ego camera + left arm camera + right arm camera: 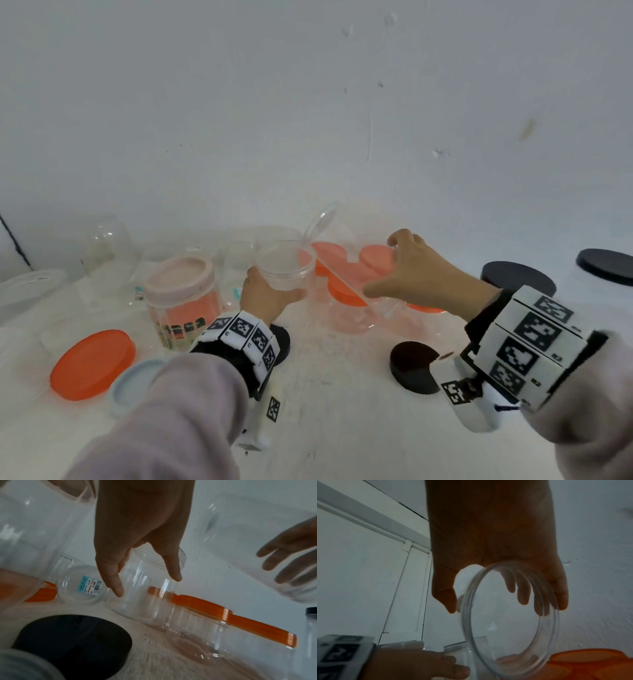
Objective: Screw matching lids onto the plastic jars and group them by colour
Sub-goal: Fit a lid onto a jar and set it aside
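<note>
Across the lower half of the head view runs a white table [342, 394], its far edge meeting the wall [308, 102] at mid-frame; bare room lies at lower centre between the sleeves. Left of centre stands a capped pink jar [181, 301], with clear empty jars behind it at upper left, blurred. Centre frame, the left hand [267, 294] curls its fingers round an open clear jar [286, 263]. Right of it, the right hand [421, 270] pinches a clear lid [322, 219] by its rim, tilted on edge above the jar's mouth and apart from it. Orange lids [346, 274] crowd the table just behind and beneath both hands. At lower left, an orange lid [92, 363] touches a pale blue lid [133, 383]. Black lids [414, 366] sit at the right, one near the right edge.

Only the left wrist view shows a price sticker [91, 586] on an overturned clear jar's base. Only the right wrist view shows thumb and fingers [523, 595] spanning the lid's ring, and a panelled door [368, 574] at left.
</note>
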`<state>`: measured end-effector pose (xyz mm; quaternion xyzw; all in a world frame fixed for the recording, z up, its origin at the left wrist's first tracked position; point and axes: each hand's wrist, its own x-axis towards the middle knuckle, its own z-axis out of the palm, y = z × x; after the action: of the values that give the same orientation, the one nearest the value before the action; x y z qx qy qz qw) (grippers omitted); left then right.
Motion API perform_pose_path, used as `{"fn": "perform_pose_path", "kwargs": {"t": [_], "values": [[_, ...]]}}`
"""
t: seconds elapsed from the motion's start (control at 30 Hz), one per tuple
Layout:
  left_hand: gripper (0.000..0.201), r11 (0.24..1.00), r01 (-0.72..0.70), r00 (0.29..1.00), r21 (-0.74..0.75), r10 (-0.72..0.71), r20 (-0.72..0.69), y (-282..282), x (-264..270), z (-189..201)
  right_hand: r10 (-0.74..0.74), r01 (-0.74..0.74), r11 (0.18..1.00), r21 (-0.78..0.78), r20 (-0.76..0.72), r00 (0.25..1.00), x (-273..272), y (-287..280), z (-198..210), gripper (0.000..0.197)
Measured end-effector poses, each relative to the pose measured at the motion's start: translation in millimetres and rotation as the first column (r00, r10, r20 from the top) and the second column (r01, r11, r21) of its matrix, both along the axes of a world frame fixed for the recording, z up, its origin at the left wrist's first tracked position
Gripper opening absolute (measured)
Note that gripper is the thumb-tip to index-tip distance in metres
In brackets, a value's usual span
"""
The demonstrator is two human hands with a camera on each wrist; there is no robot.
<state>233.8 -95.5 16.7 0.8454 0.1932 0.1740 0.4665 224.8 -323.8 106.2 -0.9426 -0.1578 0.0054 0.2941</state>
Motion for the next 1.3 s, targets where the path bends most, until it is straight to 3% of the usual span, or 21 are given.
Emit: {"fn": "perform_pose_path", "kwargs": {"t": [0.13, 0.27, 0.47, 0.53, 0.63, 0.77, 0.83, 0.9, 1.03, 1.17, 1.3], "values": [[0.105, 1.0, -0.015, 0.996, 0.015, 0.017, -0.09, 5, 12, -6, 0.042, -0.045, 0.994, -0.102, -0.026, 0.999, -15, -13, -7, 0.065], [0.1, 0.999, 0.005, 0.982, 0.042, 0.003, -0.186, 9, 17, -9, 0.067, -0.071, 0.987, -0.143, -0.035, 0.997, -27, -20, -14, 0.061], [0.098, 0.993, 0.036, 0.94, 0.113, 0.004, -0.34, 4, 9, 0, 0.101, -0.118, 0.982, -0.147, -0.123, 0.987, -30, -28, -22, 0.082], [0.099, 0.976, 0.089, 0.896, 0.198, 0.008, -0.443, 1, 5, -1, 0.112, -0.134, 0.976, -0.17, -0.132, 0.985, -31, -29, -24, 0.089], [0.084, 0.916, 0.242, 0.799, 0.321, 0.0, -0.601, 0, -1, -1, 0.119, -0.15, 0.971, -0.186, -0.166, 0.979, -31, -31, -27, 0.087], [0.057, 0.867, 0.41, 0.652, 0.283, -0.061, -0.756, 2, -6, 1, 0.111, -0.169, 0.951, -0.258, -0.225, 0.968, -32, -35, -31, 0.078], [0.032, 0.844, 0.449, 0.638, 0.292, -0.074, -0.767, 4, -1, -6, 0.109, -0.18, 0.939, -0.293, -0.242, 0.964, -33, -38, -33, 0.075], [0.042, 0.799, 0.46, 0.655, 0.387, -0.011, -0.756, 0, 0, -9, 0.116, -0.19, 0.932, -0.309, -0.242, 0.963, -34, -40, -34, 0.075], [0.04, 0.693, 0.504, 0.679, 0.516, 0.052, -0.732, -6, -7, -8, 0.131, -0.183, 0.94, -0.287, -0.19, 0.973, -35, -42, -34, 0.078], [0.031, 0.711, 0.537, 0.625, 0.455, 0.028, -0.78, -3, -10, 2, 0.149, -0.187, 0.944, -0.272, -0.153, 0.977, -37, -42, -32, 0.083], [0.042, 0.718, 0.539, 0.641, 0.44, -0.011, -0.768, -1, -16, 12, 0.167, -0.192, 0.958, -0.213, -0.134, 0.977, -41, -41, -29, 0.097]]}}
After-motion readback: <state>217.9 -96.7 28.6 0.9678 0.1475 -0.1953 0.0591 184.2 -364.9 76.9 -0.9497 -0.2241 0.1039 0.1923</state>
